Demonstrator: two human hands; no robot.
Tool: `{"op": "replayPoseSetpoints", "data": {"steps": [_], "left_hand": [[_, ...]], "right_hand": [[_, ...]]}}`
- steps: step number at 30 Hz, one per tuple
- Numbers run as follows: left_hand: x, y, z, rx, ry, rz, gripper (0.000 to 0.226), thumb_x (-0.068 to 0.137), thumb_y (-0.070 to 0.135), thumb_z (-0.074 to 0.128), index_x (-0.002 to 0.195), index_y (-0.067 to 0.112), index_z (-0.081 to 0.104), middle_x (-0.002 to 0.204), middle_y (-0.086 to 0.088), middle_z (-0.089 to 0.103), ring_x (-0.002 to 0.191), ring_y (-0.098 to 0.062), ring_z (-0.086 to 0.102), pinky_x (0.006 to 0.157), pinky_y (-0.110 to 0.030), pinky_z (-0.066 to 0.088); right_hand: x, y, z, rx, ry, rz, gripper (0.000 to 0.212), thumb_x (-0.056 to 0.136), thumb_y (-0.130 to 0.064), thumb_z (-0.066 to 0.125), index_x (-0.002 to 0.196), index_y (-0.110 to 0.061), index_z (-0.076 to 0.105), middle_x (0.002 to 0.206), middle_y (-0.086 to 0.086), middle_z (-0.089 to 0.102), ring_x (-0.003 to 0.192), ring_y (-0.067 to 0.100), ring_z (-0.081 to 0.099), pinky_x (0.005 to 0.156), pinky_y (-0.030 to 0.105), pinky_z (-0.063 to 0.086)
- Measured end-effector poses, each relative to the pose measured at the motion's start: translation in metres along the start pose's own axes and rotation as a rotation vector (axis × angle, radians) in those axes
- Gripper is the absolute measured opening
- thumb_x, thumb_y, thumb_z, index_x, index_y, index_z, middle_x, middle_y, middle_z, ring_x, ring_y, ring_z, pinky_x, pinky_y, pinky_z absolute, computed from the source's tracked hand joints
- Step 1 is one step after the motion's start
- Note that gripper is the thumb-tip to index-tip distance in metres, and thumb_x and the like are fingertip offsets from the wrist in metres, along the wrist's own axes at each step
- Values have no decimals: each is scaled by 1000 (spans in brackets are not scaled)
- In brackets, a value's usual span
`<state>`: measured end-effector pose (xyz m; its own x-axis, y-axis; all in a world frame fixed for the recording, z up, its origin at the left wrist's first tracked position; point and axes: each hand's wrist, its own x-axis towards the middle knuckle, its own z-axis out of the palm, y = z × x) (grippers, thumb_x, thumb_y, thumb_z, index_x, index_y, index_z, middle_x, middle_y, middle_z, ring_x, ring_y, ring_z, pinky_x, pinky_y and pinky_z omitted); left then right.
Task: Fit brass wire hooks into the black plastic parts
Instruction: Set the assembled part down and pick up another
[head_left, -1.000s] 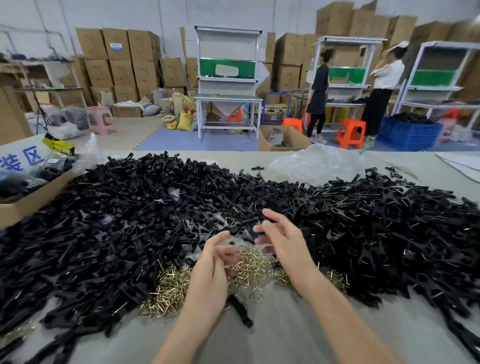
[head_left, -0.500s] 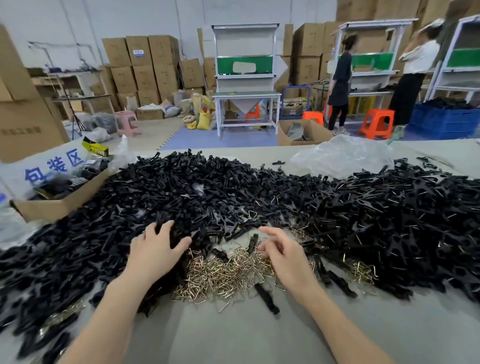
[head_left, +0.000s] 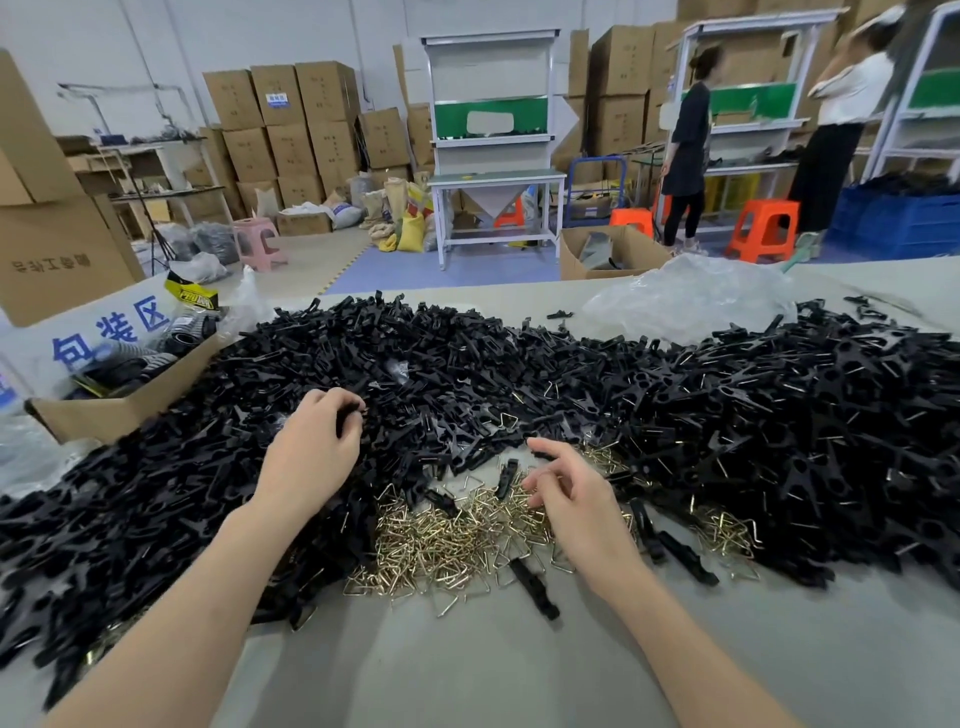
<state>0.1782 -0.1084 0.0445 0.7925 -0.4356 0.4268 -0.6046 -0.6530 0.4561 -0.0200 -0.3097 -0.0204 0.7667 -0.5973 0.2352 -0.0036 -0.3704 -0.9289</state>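
Note:
A wide heap of black plastic parts (head_left: 519, 374) covers the grey table (head_left: 493, 675) from left to right. In front of it lies a pile of brass wire hooks (head_left: 447, 540). Some parts on the right side of the heap have wire hooks in them. My left hand (head_left: 311, 457) lies on the left side of the heap, its fingers curled round a black part. Over the right edge of the hook pile, my right hand (head_left: 571, 493) has its fingertips down among the hooks and pinches one.
An open cardboard box (head_left: 119, 415) with a blue-lettered sign stands at the table's left edge. A clear plastic bag (head_left: 685, 296) lies at the back right. Loose black parts (head_left: 535, 590) lie near the hooks. Two people stand by shelves far behind.
My left hand swung left from the hook pile onto the black heap and curled its fingers into it. My right hand came down from the heap's edge onto the brass hooks.

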Motion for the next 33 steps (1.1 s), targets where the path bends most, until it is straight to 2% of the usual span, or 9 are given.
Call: {"op": "replayPoseSetpoints", "data": {"steps": [4,7,12,17,19,21,23,28,33], "left_hand": [[-2,1,-3,83,-61,-3,21,105,33,45,119,21,55,91,2,66,70,-19,62,65,-38,51],[-2,0,0,43,-29,-26,25,106,32,39,120,16,53,91,-2,64,78,-24,60,67,-38,44],[-1,-1,1,16,-68,-61,26,107,31,39,121,17,56,91,-6,65,74,-25,59,65,-38,45],[-16,36,2,-787,-97,-225,22,106,23,44,110,20,65,69,7,62,65,-11,60,66,-31,53],[-37,59,14,-1048,-203,-265,23,105,21,46,108,18,68,67,8,62,62,-9,60,62,-25,54],[-57,81,32,-1186,-292,-269,26,104,21,47,102,19,72,68,4,62,61,-12,59,60,-24,54],[-70,101,51,-1224,-349,-237,30,105,21,46,97,25,75,70,2,60,62,-15,57,62,-28,53],[-83,124,72,-1228,-482,-151,29,98,34,49,114,27,72,82,-2,62,70,-18,58,69,-31,52],[-84,120,67,-1335,-429,-174,27,99,35,49,110,23,70,113,-8,73,89,-29,72,66,-37,61]], "right_hand": [[0,0,0,0,-1,12,45,102,-17,49,112,-61,53,90,-18,69,79,24,67,50,21,44],[0,0,1,15,2,10,44,102,-19,48,111,-62,53,89,-18,69,79,27,66,48,21,43],[0,1,0,22,-4,13,43,101,-21,48,111,-62,54,88,-16,70,79,33,64,48,23,41],[-3,-3,-2,28,-4,-13,39,102,-23,47,112,-60,56,90,-15,69,78,30,64,51,23,43],[-6,-6,-2,31,6,-57,29,99,-36,47,115,-58,57,92,-17,69,70,22,62,55,21,44],[-10,-11,-3,45,8,-93,29,94,-56,45,121,-57,57,102,-21,70,78,2,64,71,19,50],[-14,-15,-5,118,-27,-109,31,94,-58,49,123,-57,59,112,-20,71,101,0,67,88,24,52],[-14,-22,-13,367,-22,-70,20,102,-20,59,111,-31,73,87,-1,74,74,13,69,70,23,55],[-4,-20,-15,494,4,15,9,96,-26,66,100,-24,74,100,4,77,95,20,75,76,26,60]]}}
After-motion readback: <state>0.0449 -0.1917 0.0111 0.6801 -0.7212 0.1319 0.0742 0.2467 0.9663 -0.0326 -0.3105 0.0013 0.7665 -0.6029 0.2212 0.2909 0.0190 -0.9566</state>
